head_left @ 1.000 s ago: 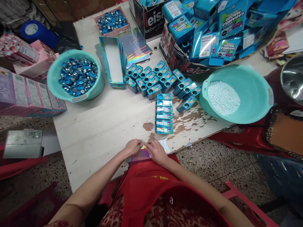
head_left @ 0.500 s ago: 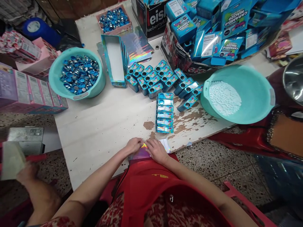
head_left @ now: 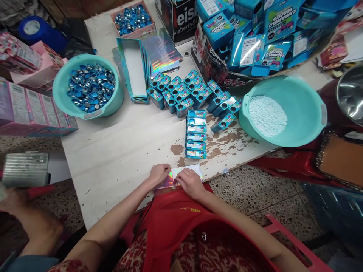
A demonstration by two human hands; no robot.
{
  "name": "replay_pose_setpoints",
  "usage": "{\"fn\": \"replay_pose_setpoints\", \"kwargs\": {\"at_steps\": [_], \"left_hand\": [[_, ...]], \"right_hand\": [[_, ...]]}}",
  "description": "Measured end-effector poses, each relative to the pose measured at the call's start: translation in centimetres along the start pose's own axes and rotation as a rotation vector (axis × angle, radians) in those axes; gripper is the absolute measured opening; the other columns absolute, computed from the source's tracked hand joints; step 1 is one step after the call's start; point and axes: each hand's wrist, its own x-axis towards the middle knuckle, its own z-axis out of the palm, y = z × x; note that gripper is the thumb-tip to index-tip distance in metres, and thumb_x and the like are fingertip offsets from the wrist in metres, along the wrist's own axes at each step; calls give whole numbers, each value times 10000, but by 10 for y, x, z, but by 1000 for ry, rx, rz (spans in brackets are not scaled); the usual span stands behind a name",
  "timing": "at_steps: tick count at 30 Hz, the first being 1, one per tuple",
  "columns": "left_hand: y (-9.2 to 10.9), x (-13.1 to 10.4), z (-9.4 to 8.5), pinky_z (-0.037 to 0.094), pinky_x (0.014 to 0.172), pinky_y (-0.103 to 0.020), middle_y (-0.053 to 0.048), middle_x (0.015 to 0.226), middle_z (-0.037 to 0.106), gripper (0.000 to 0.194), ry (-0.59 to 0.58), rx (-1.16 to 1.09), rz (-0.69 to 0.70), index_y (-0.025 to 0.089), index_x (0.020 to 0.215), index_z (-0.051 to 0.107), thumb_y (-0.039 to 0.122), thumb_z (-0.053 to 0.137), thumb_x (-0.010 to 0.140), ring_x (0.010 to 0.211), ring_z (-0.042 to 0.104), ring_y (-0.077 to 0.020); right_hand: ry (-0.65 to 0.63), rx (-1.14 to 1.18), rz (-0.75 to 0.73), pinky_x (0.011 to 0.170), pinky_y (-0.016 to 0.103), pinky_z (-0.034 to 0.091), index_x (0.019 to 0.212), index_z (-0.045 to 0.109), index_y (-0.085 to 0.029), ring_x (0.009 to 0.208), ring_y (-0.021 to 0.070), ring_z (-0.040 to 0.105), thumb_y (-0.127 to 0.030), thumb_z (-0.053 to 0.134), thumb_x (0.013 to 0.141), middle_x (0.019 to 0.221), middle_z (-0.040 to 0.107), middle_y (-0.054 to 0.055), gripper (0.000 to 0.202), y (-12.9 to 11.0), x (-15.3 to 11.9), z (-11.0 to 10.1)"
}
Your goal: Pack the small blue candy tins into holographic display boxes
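A shiny holographic sheet [head_left: 167, 183] lies at the table's front edge, with white paper [head_left: 195, 168] showing over its right part. My left hand [head_left: 159, 174] is closed, its fingertips pinching at the sheet's left side. Curled over the middle of the sheet, my right hand [head_left: 190, 183] has thumb and fingers together; what is between them is too small to make out. Just beyond my hands stands a row of blue candy tins [head_left: 196, 137] with lidded or covered tops. More blue tins [head_left: 181, 92] with round open holes are grouped behind it.
A turquoise tub [head_left: 119, 94] of blue caps stands left, another tub [head_left: 306, 128] with white pellets right. Folded cartons [head_left: 132, 70], a pink box [head_left: 153, 31] of caps and a large carton [head_left: 210, 64] of blue packs are behind. Another person's arm [head_left: 36, 219] is at far left.
My right hand has drawn slightly back and curled, uncovering more of the white paper. My left hand stays at the sheet. The other person's hand has moved left with a pale sheet.
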Motion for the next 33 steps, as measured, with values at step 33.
{"fn": "replay_pose_setpoints", "kwargs": {"at_steps": [33], "left_hand": [[99, 120, -53, 421, 890, -342, -89, 1070, 636, 411, 421, -597, 188, 178, 1217, 458, 402, 391, 879, 1003, 575, -208]], "right_hand": [[719, 507, 626, 844, 378, 448, 1094, 501, -157, 935, 213, 578, -330, 647, 672, 1046, 610, 115, 479, 98, 152, -74]]}}
